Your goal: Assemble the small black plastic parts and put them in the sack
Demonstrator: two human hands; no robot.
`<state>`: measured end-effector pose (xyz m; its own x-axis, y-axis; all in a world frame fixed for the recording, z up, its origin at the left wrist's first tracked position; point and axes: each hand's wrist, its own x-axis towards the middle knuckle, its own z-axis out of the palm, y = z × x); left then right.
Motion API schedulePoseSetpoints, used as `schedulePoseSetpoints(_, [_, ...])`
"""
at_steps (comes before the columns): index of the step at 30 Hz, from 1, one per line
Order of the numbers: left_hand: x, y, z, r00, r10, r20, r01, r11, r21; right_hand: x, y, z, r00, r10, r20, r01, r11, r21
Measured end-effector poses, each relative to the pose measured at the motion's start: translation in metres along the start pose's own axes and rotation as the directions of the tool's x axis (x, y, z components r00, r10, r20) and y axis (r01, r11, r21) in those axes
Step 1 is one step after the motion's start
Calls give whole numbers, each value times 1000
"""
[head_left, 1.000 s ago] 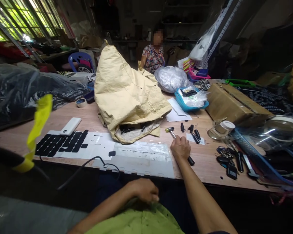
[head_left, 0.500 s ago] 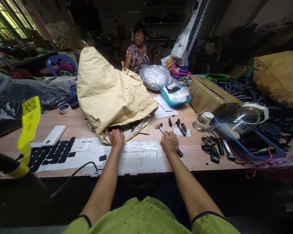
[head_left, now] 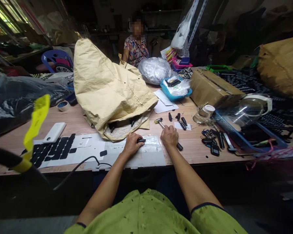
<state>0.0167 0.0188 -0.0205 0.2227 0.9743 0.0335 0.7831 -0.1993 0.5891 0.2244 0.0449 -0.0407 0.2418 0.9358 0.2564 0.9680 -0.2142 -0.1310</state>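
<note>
My left hand (head_left: 132, 144) is closed on a small black part (head_left: 141, 140) above the clear sheet (head_left: 146, 157) at the table's front edge. My right hand (head_left: 169, 136) grips a small hammer (head_left: 162, 124) by its handle; the head points up and left, and the dark handle end shows below my fingers. Left of centre, a large tan sack (head_left: 109, 87) lies with its mouth open toward me, dark pieces visible inside. Several black parts (head_left: 183, 125) lie beyond my right hand, some on a white paper slip (head_left: 189, 126).
Flat black pieces (head_left: 61, 146) and a white power bank (head_left: 54, 132) are on the left. To the right stand keys (head_left: 211, 143), a blue tray (head_left: 249, 152), a glass jar (head_left: 204, 114) and a cardboard box (head_left: 213, 87). A person (head_left: 136, 48) sits across the table.
My left hand has come out of the sack's mouth and moved right, with a black part now showing in its fingers. My right hand has stayed on the hammer.
</note>
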Motion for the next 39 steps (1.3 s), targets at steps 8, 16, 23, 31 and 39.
schedulePoseSetpoints(8, [1,-13,1,999,-17,-27,16,999,-33,7,6,-6,996,4,87,-9,998,59])
schedulePoseSetpoints(16, [6,-6,4,998,-62,-24,60,996,-67,-59,1,-21,993,-99,-63,118,842,527])
schedulePoseSetpoints(23, [8,0,5,993,-112,-29,108,988,-110,-105,-19,-31,957,-282,-60,254,724,642])
schedulePoseSetpoints(31, [8,0,6,992,-117,-42,112,989,-98,-107,-19,-29,954,-297,-37,280,841,463])
schedulePoseSetpoints(39, [7,4,4,991,-128,-37,123,986,-110,-106,-9,-24,960,-278,-31,254,821,511])
